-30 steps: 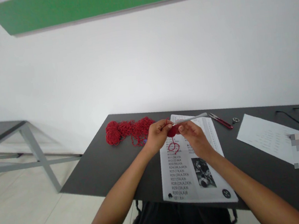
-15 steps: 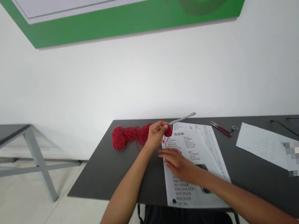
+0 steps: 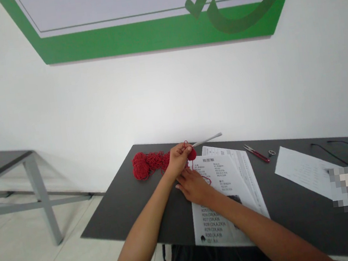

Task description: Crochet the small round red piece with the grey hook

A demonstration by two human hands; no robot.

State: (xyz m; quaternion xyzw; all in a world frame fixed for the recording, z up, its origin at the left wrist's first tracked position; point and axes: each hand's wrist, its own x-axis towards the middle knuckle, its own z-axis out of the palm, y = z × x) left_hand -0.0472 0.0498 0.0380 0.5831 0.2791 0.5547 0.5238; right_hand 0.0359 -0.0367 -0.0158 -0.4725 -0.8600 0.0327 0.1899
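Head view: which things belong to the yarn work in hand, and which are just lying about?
Likely in the job:
red piece, in the left hand
hook, its tip at the piece
red yarn
printed sheet
scissors, probably, though lying apart

Probably just lying about:
small ring
white paper

Bare arms (image 3: 147,219) stretched far, left hand (image 3: 179,156) pinching, right hand (image 3: 197,187) nearer, back up, fingers (image 3: 187,177) by left wrist (image 3: 171,173).
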